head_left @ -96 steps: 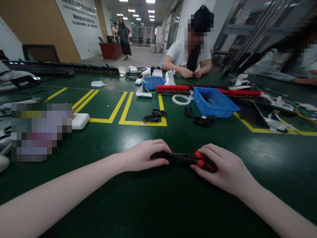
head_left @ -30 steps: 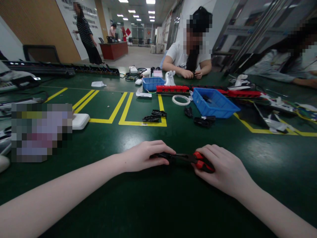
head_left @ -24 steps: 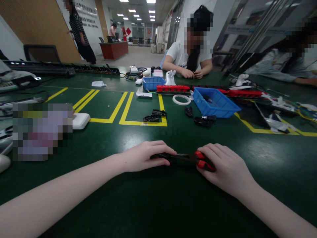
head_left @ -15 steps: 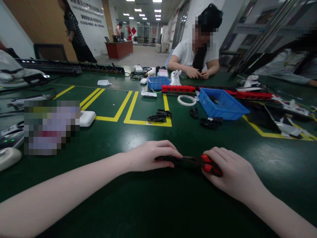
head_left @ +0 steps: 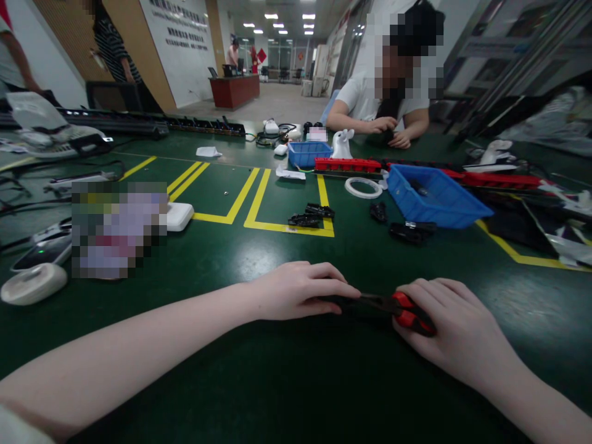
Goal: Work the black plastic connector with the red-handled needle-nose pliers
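Note:
My right hand [head_left: 451, 320] is closed round the red and black handles of a pair of pliers [head_left: 403, 308]. Their dark, slim jaws point left and reach the fingertips of my left hand [head_left: 303, 291]. Between its thumb and fingers, that hand pinches a small black part [head_left: 340, 301], mostly hidden by the fingers. The jaw tips meet this part, but I cannot tell whether they grip it. Both hands are low over the green table [head_left: 259, 370].
Black parts [head_left: 305, 219] lie ahead inside yellow tape lines, more black pieces [head_left: 411, 232] beside a blue bin [head_left: 435, 200]. A tape roll [head_left: 364, 188] sits left of the bin. A white box [head_left: 179, 216] and mouse [head_left: 34, 283] are on the left. A person [head_left: 383, 105] works opposite.
The camera view has turned slightly left, so the table's contents appear shifted right. Both hands keep their hold, with the pliers still against the black part.

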A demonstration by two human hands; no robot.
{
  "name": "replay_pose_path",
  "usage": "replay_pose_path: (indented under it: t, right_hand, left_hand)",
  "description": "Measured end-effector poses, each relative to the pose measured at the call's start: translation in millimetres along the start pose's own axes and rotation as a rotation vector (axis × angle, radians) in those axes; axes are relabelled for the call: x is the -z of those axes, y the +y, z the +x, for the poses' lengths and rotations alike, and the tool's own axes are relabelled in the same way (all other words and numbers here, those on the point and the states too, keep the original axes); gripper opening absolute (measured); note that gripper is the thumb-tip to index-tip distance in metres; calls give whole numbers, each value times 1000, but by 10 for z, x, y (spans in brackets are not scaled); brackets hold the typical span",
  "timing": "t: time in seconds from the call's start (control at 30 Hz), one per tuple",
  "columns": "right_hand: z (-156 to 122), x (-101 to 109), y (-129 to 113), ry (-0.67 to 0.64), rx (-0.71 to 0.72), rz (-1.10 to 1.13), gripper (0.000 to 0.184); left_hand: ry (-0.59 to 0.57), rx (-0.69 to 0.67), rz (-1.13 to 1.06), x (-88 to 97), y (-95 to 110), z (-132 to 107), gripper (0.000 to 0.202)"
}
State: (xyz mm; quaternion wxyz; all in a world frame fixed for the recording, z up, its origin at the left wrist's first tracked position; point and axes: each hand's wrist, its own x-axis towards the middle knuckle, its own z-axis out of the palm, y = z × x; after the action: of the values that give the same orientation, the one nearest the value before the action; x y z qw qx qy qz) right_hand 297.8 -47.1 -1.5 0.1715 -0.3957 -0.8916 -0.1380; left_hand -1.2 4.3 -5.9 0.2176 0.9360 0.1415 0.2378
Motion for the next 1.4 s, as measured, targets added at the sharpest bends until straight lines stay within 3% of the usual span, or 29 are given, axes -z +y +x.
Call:
replay_pose_path:
  t: [0.57, 0.87, 1.4]
  right_hand:
    - [9, -14, -8, 10, -5, 16, 16]
    - [-85, -102, 9, -60, -147, 172, 17]
    - [-15, -4, -44, -80, -146, 174, 18]
  left_hand:
    - [-22, 30, 24, 16, 19, 9, 36]
    - [-17, 37, 47, -1, 7, -4, 37]
    - [-23, 41, 29, 2, 16, -11, 36]
